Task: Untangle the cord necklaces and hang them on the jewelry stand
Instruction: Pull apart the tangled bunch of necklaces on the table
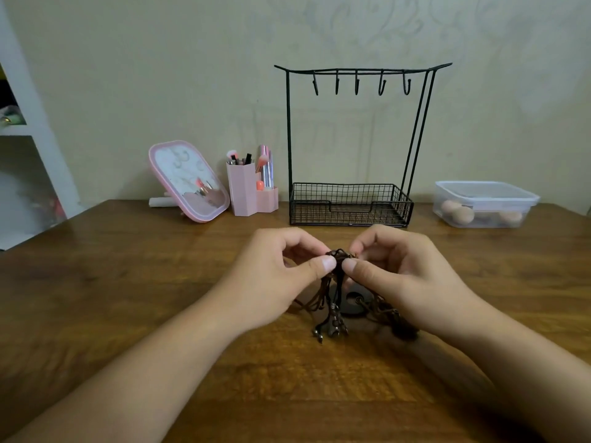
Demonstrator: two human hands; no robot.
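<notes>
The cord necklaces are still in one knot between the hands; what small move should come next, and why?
Probably the hands should gently pull the knot apart. The left hand and right hand both pinch the tangled top of the cord necklaces, whose beaded ends hang together to the table. All the hooks of the jewelry stand are bare, so nothing can be hung yet.

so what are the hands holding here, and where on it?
Both the left hand and right hand pinch the tangled cord necklaces at the knotted top of the bundle, thumb against fingers. The loose ends and pendants hang down to the table.
</notes>
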